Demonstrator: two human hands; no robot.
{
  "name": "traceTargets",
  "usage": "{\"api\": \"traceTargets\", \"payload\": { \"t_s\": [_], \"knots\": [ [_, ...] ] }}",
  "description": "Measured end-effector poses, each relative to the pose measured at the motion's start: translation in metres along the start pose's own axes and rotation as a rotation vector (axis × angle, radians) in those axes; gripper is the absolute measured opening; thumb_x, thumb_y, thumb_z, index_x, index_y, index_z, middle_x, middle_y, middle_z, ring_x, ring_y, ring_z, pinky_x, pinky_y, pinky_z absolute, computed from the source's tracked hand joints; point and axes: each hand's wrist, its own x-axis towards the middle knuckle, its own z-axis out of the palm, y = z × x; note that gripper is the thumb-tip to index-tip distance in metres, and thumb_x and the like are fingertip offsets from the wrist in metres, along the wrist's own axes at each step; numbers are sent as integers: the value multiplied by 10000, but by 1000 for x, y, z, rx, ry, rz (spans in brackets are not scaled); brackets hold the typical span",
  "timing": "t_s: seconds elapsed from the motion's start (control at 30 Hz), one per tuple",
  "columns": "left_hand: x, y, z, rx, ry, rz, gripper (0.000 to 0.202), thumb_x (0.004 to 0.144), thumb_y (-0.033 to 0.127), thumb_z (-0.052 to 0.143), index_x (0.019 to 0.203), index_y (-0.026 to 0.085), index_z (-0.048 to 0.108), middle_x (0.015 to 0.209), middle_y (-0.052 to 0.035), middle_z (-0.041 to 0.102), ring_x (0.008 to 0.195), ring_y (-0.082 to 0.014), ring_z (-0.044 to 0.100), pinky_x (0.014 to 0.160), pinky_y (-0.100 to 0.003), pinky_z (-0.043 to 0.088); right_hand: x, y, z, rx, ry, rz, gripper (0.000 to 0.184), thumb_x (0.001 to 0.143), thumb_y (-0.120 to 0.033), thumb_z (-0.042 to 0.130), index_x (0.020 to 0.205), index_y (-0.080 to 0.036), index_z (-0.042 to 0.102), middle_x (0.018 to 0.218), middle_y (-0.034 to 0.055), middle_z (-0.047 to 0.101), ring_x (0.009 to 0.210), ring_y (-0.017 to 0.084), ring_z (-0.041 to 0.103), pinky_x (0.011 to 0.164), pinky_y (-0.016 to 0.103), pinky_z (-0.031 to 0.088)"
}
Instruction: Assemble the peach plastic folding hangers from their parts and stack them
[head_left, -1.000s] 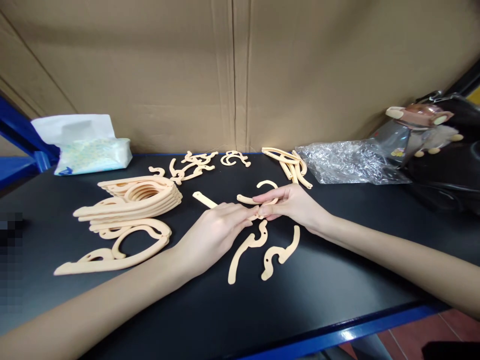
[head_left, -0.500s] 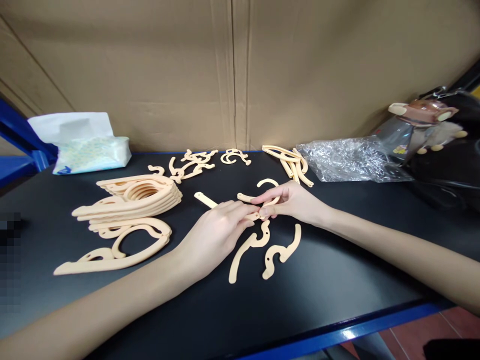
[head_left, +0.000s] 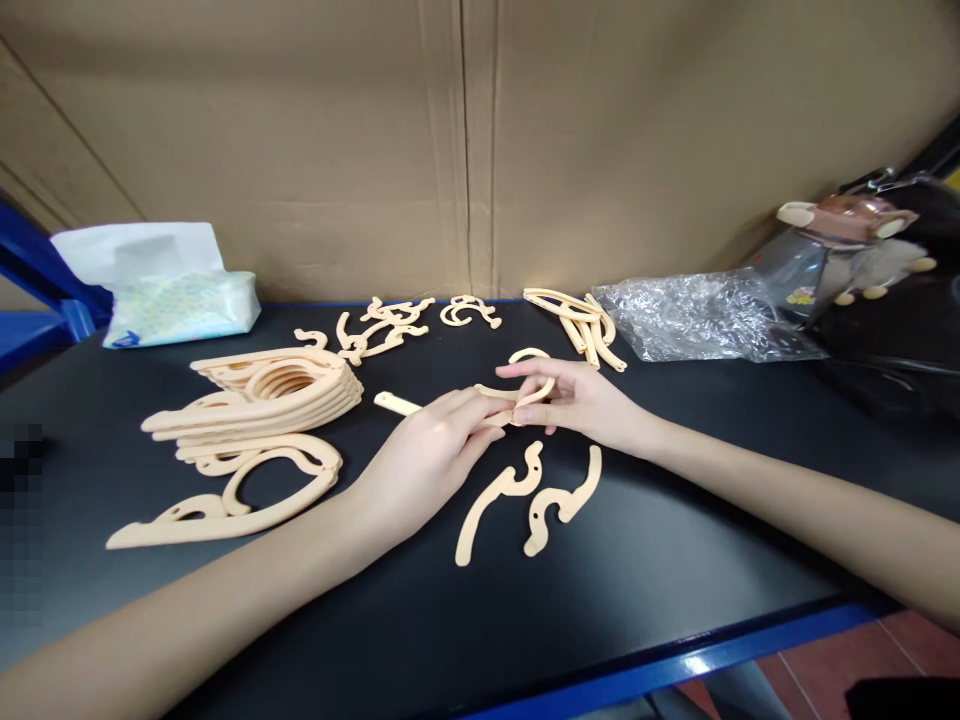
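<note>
My left hand (head_left: 446, 435) is closed on a cream plastic hanger arm (head_left: 397, 403), whose holed end sticks out to the left of the knuckles. In my right hand (head_left: 570, 395), thumb and fingers grip a curved hanger hook (head_left: 531, 354) of the same colour. The two pieces meet between my fingertips, where the joint is mostly hidden. Another cream strip shows just behind the left fingers. In front of my hands, two loose curved hanger pieces, a left one (head_left: 480, 515) and a right one (head_left: 561, 505), lie flat on the black table.
Folded hangers (head_left: 255, 400) are stacked at the left, with one more folded hanger (head_left: 225, 530) before them. Loose hanger parts (head_left: 386, 325) and arm strips (head_left: 581, 325) lie along the back. A tissue pack (head_left: 184, 305), crumpled clear plastic (head_left: 697, 315) and a bottle (head_left: 802, 265) stand near the cardboard wall.
The held pieces have shifted slightly left and tilted up from the table. My right fingers have spread around the hook, which has turned in the grip. The loose pieces have stayed put.
</note>
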Motion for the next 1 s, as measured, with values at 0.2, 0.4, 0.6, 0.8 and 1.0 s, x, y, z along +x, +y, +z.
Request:
{"api": "traceTargets", "payload": {
  "t_s": [0.2, 0.4, 0.6, 0.8, 1.0],
  "knots": [
    [-3, 9, -3, -64, -9, -132, 215, 934, 214, 515, 1100, 234, 649, 1021, -14, 682, 885, -174, 661, 759, -274, 536, -4, -3, 1, -88, 8, -62, 414, 793, -273, 726, 1177, -224, 576, 834, -14, 664, 738, 132, 638, 595, 246, 488],
    [2, 15, -12, -571, -79, -447, 192, 852, 275, 609, 1010, 213, 699, 892, -22, 708, 719, -168, 667, 557, -237, 556, -9, -5, 6, -113, 44, -126, 405, 802, -307, 737, 1084, -251, 451, 843, -33, 680, 741, 135, 658, 646, 260, 492],
    [5, 14, -16, -970, -130, -732, 313, 770, 236, 676, 1074, 185, 620, 975, -35, 640, 702, -171, 700, 606, -295, 621, -11, -6, 4, -525, 236, -308, 172, 909, -291, 602, 1050, -246, 515, 814, -20, 651, 763, 159, 635, 743, 320, 509],
    [4, 14, -13, -927, 85, -709, 272, 766, 302, 657, 974, 183, 528, 969, -7, 558, 568, -97, 597, 429, -254, 581, -4, 0, -4, -960, 218, -364, 154, 872, -284, 679, 1003, -204, 685, 1003, 62, 660, 944, 241, 573, 852, 412, 433],
    [6, 6, -12, -947, 205, -738, 260, 803, 364, 669, 942, 180, 548, 862, 4, 570, 612, -114, 595, 438, -233, 576, -3, 2, -5, -986, 173, -356, 76, 899, -290, 658, 910, -221, 685, 900, 20, 696, 899, 212, 595, 883, 387, 383]
  ]
}}
